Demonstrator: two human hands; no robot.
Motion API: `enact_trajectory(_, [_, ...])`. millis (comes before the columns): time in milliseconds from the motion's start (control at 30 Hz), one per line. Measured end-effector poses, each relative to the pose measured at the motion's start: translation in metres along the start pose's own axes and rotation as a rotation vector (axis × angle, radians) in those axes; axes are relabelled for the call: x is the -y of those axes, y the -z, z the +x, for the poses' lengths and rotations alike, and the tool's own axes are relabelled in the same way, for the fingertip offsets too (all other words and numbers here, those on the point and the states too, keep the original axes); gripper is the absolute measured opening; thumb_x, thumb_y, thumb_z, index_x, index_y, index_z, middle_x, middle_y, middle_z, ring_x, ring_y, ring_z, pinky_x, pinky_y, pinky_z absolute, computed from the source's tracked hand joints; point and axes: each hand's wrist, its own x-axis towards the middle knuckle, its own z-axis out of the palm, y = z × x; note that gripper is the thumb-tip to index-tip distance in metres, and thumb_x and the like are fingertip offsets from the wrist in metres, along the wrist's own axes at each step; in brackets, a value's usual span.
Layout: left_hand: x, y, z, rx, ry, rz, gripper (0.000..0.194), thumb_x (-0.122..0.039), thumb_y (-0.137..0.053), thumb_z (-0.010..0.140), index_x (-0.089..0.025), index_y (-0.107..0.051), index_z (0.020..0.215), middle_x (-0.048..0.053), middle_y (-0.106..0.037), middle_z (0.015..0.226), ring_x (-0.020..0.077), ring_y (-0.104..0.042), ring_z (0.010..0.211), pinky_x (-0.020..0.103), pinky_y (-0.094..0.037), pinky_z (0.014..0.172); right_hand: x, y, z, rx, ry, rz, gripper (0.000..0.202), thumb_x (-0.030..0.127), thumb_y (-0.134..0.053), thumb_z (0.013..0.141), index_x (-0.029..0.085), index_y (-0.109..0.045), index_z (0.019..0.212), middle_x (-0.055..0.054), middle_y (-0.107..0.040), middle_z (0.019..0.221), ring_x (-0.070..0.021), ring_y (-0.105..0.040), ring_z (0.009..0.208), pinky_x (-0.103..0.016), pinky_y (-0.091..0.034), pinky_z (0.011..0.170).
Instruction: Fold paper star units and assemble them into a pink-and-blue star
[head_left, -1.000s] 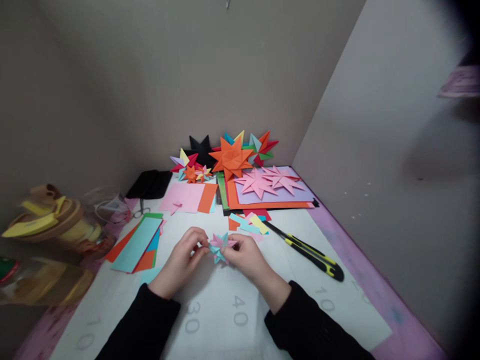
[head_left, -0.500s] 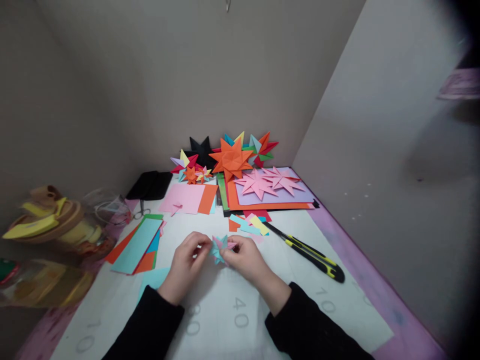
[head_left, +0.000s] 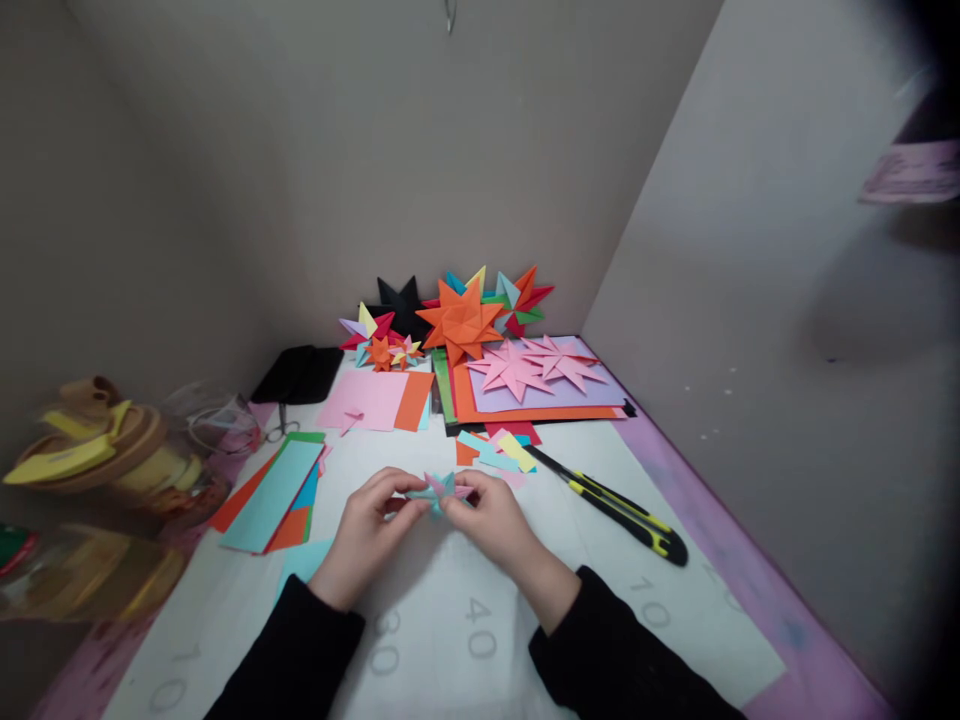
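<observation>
Between my two hands, just above the white mat, is a small folded paper star (head_left: 442, 488) in pink and light blue. My left hand (head_left: 373, 530) pinches its left side between thumb and fingers. On the other side, my right hand (head_left: 491, 518) grips the star with thumb and index finger, covering part of its right points. Paper scraps (head_left: 499, 450) in several colours lie just beyond my right hand. A black and yellow utility knife (head_left: 611, 505) rests to the right.
Coloured paper strips (head_left: 274, 495) fan out at left, near scissors (head_left: 283, 425) and a black pouch (head_left: 296, 375). Pink sheets (head_left: 364, 398) lie behind. Finished stars, one large orange (head_left: 461, 320) and two pink (head_left: 512, 370), sit against the wall. Jars (head_left: 142, 465) stand far left.
The star has tipped flatter, so its face shows less. My left fingers have closed in on its left side; my right hand keeps its grip.
</observation>
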Motion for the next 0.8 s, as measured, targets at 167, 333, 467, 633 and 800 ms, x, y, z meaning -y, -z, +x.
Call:
enact_trajectory(167, [-0.0001,0.0,-0.0006,-0.01,0.071,-0.002,0.008,-0.025,-0.061,0.079,-0.019,-0.064,0.083,0.004,-0.064,0.087,0.0168,-0.062,0.082,0.026,-0.052,0.066,-0.0013,-0.0011,-0.0012,-0.044,0.048,-0.084,0.004,0.019,-0.058,0.07,0.017,-0.061,0.069,0.0,-0.057,0.068,-0.0131,-0.05,0.064,-0.023,-0.039,0.059])
enact_trajectory(333, [-0.0025,-0.0006,-0.0005,-0.035,0.094,-0.012,0.006,-0.024,-0.063,0.077,-0.019,-0.064,0.08,0.003,-0.064,0.084,0.0165,-0.062,0.08,0.025,-0.05,0.064,0.0008,-0.0013,-0.0026,-0.067,0.131,-0.057,0.011,0.026,-0.06,0.077,0.018,-0.06,0.07,-0.001,-0.057,0.07,-0.0133,-0.052,0.067,-0.023,-0.039,0.06])
enact_trajectory(467, [-0.0023,-0.0019,0.0004,-0.059,0.133,-0.048,0.006,-0.025,-0.062,0.077,-0.019,-0.063,0.079,0.003,-0.063,0.083,0.0162,-0.061,0.08,0.024,-0.05,0.065,0.0002,-0.0012,-0.0033,-0.105,0.194,-0.108,0.011,0.022,-0.06,0.077,0.018,-0.059,0.067,0.0,-0.055,0.068,-0.0128,-0.051,0.066,-0.023,-0.038,0.059])
enact_trajectory(633, [-0.0029,-0.0031,0.0007,0.003,0.12,0.002,0.01,-0.027,-0.057,0.081,-0.019,-0.064,0.085,0.004,-0.063,0.087,0.0163,-0.06,0.082,0.025,-0.049,0.065,-0.0024,-0.0008,-0.0017,-0.119,0.207,-0.128,0.011,0.021,-0.059,0.077,0.018,-0.059,0.067,0.001,-0.054,0.067,-0.0125,-0.051,0.065,-0.023,-0.038,0.058])
enact_trajectory(800, [-0.006,-0.0057,-0.0015,0.049,0.034,0.117,0.014,-0.028,-0.056,0.083,-0.019,-0.065,0.087,0.004,-0.061,0.082,0.0155,-0.058,0.074,0.024,-0.046,0.06,-0.0018,-0.0012,-0.0004,-0.117,0.201,-0.119,0.013,0.024,-0.058,0.078,0.018,-0.058,0.066,0.0,-0.054,0.067,-0.013,-0.051,0.065,-0.023,-0.039,0.059])
